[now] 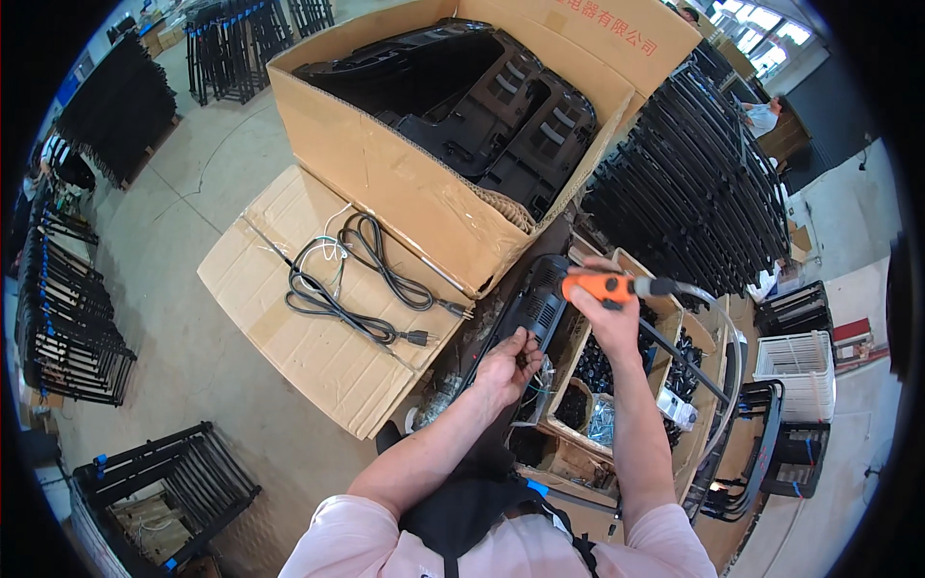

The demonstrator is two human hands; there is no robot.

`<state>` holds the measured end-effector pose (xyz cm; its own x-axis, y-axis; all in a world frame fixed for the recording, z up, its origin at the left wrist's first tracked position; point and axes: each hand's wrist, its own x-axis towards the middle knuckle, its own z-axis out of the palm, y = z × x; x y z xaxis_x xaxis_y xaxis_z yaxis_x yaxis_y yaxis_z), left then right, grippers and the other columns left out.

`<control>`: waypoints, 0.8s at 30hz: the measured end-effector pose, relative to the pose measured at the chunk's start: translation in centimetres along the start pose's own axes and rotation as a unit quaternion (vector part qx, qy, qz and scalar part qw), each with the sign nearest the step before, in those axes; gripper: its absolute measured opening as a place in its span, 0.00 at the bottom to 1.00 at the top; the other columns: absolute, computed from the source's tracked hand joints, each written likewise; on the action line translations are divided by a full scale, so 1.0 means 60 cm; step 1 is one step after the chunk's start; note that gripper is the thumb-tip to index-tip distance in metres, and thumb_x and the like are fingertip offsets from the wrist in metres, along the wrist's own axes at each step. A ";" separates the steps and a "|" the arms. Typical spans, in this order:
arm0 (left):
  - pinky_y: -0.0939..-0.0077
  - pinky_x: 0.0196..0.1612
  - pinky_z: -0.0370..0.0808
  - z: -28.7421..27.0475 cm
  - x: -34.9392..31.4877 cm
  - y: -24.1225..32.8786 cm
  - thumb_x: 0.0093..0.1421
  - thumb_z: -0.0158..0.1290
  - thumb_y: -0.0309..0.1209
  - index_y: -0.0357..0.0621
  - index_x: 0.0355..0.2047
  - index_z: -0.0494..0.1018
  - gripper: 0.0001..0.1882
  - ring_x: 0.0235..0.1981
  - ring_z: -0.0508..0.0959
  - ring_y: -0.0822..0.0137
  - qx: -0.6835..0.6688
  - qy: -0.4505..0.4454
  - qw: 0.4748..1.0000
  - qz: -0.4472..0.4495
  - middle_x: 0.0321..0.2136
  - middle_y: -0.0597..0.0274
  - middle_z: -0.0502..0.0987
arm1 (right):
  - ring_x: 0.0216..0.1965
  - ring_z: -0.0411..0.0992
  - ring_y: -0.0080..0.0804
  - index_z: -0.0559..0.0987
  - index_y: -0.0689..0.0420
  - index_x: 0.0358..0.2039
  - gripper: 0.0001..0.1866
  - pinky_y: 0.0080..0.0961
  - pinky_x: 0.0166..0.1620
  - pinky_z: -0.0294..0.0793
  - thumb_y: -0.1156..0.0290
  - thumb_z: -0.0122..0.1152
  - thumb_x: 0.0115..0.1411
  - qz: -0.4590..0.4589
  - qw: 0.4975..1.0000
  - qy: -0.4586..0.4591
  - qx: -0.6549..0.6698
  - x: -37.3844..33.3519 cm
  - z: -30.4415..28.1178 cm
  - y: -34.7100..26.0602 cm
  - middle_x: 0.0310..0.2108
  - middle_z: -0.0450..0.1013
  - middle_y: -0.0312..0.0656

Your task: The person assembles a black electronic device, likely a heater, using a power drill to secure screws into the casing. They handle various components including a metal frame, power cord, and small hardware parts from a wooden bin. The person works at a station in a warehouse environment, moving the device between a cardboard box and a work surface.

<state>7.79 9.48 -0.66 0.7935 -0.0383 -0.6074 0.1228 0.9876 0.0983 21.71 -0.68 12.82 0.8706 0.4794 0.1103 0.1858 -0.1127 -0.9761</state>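
My right hand [617, 326] is wrapped round an orange power screwdriver [607, 287], probably air-driven, since a clear hose [708, 297] runs from its back end. The tool lies nearly level, and its tip is over the far end of a black slotted plastic housing [544, 306]. My left hand [503, 374] is by the near end of that housing, thumb and fingers pinched together. Whatever lies between those fingertips is too small to make out. Left of the housing, two coiled black power cords [332, 303] with plugs rest on a cardboard flap [265, 318].
A large open carton [385, 183] of black molded parts stands ahead. On the right, a wooden divided bin [568, 427] holds small black parts and screws [601, 421]. Stacked black frames [689, 183] rise behind it; more frame racks [173, 496] stand at left.
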 end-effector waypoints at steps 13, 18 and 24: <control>0.77 0.38 0.84 0.021 0.034 0.003 0.76 0.56 0.39 0.44 0.46 0.79 0.11 0.32 0.79 0.70 -0.103 0.006 0.995 0.015 0.31 0.67 0.78 | 0.56 0.80 0.38 0.73 0.61 0.60 0.29 0.38 0.63 0.78 0.75 0.75 0.59 0.035 0.998 0.017 0.049 -0.120 -0.015 -0.018 0.55 0.81 0.55; 0.78 0.40 0.83 0.014 0.031 0.001 0.77 0.53 0.38 0.43 0.49 0.78 0.12 0.32 0.78 0.71 -0.136 -0.057 0.989 0.014 0.32 0.67 0.77 | 0.56 0.80 0.37 0.73 0.61 0.60 0.29 0.37 0.63 0.78 0.75 0.74 0.60 0.036 0.998 0.021 0.052 -0.119 -0.014 -0.013 0.55 0.81 0.55; 0.73 0.43 0.83 0.029 0.020 -0.005 0.81 0.45 0.40 0.41 0.52 0.76 0.16 0.34 0.79 0.68 -0.071 -0.023 0.997 0.016 0.35 0.64 0.78 | 0.56 0.79 0.36 0.73 0.61 0.60 0.28 0.35 0.62 0.78 0.77 0.74 0.60 0.034 0.998 0.032 0.047 -0.108 0.002 -0.001 0.55 0.81 0.54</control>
<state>9.75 8.86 -0.09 0.8221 -0.0093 -0.5692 0.0133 0.9999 0.0029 16.03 -3.69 12.13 0.9076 0.4167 0.0517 0.0841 -0.0598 -0.9947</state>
